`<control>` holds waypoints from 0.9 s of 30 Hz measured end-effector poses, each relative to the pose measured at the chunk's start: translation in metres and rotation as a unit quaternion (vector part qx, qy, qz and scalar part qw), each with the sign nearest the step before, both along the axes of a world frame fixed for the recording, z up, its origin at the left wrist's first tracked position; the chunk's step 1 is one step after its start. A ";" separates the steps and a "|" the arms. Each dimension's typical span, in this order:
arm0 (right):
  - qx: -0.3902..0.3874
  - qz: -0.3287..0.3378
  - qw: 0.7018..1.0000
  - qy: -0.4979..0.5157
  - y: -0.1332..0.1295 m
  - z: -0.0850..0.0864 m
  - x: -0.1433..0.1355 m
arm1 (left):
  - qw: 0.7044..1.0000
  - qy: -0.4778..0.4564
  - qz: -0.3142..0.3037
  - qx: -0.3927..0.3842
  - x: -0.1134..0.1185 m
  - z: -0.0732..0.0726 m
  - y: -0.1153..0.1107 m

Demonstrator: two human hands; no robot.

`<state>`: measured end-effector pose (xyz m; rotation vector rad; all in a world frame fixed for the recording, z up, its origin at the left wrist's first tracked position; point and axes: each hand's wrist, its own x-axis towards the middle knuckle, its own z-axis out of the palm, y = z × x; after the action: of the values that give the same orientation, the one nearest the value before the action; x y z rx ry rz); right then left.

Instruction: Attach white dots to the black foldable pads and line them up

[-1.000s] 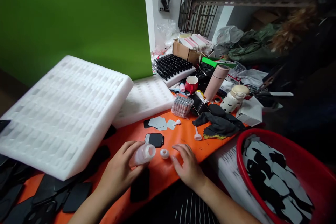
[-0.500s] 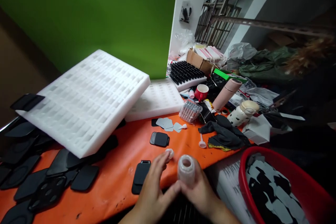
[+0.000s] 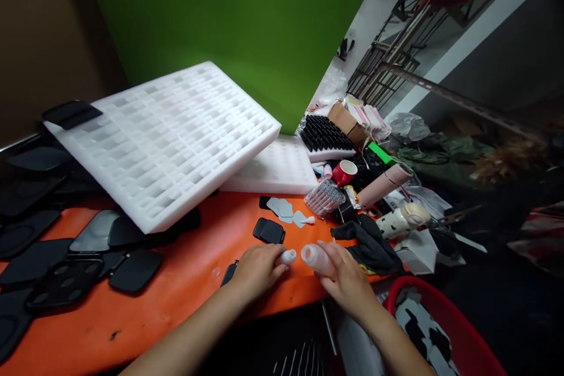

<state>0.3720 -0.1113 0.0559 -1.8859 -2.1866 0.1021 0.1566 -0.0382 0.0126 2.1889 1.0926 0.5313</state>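
Bottle (image 3: 318,259) tilts toward the left in the head view, the right hand (image 3: 348,276) wrapped round it near the front edge of the orange table (image 3: 189,282). The left hand (image 3: 258,270) grips a small white cap (image 3: 288,257), just apart, bare tabletop to its left. A second ago, the left held the bottle.

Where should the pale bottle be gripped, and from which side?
Best around its rounded body, probably from the right, as the right hand has it. The bottle is tilted, its open mouth turned left and toward the camera, so a hold behind the rim should keep the mouth clear on the side facing the left hand.
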 end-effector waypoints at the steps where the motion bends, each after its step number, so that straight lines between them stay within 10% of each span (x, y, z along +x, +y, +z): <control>1: -0.005 0.004 1.000 -0.015 0.001 0.002 0.000 | 1.000 0.002 0.002 0.001 0.000 -0.002 -0.001; 27: -0.042 0.075 0.981 -0.174 0.014 0.024 0.000 | 1.000 0.012 -0.004 0.017 -0.004 -0.007 -0.003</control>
<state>0.3721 -0.0975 0.0798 -1.9005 -2.5919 -0.1197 0.1526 -0.0409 0.0057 2.2334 1.0951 0.5256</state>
